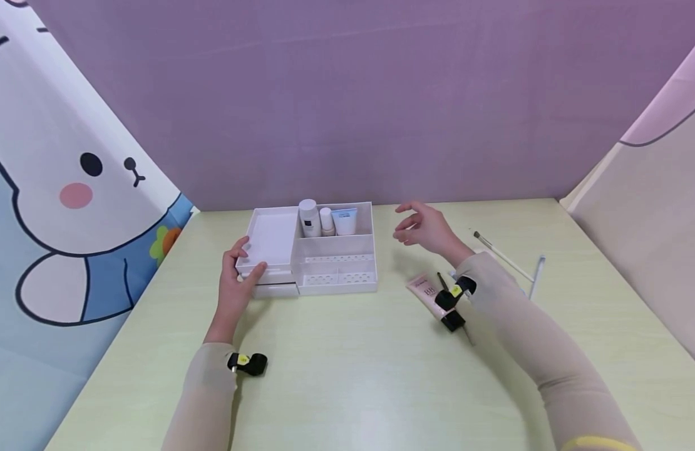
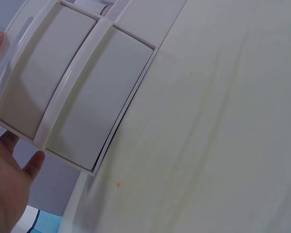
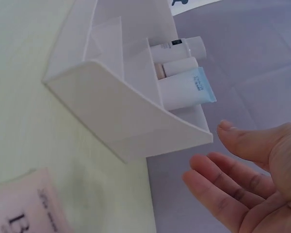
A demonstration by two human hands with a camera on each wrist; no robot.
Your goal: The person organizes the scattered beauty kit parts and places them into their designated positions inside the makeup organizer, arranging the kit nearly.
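A white desktop organizer (image 1: 336,289) with drawers on its left side stands at the back of the table. My left hand (image 1: 238,282) holds its left front corner, thumb on the top edge and fingers along the side. In the left wrist view two drawer fronts (image 2: 99,97) are closed or nearly so. The rear right compartment contains a white bottle (image 1: 309,219), a smaller white bottle (image 1: 327,222) and a light blue and white tube (image 1: 344,222). My right hand (image 1: 423,230), empty, hovers right of the organizer with fingers loosely bent; in the right wrist view its fingertips are near the organizer's rim.
Below my right wrist lies a pink BB cream tube (image 1: 423,291) with a black cap, a thin dark stick (image 1: 442,280) beside it. Farther right are a white-handled brush (image 1: 502,255) and a pale blue stick (image 1: 538,275). A purple cloth (image 1: 381,113) hangs behind the table.
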